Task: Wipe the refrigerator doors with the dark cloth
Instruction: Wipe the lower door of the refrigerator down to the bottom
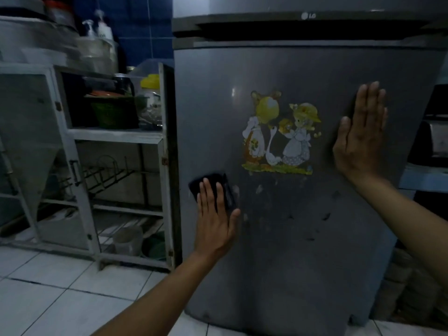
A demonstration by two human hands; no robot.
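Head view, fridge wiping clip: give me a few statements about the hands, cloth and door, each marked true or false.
1. The left hand presses the dark cloth flat against the lower door. True.
2. The right hand holds a second cloth. False: it is bare, palm flat on the door, fingers pointing up.
3. The cloth covers the cartoon sticker. False: the cloth sits below and to the left of the sticker, apart from it.
4. Smudges and marks show on the door below the sticker. True.
5. The lower door stands open. False: it is shut, with both hands resting on its front.
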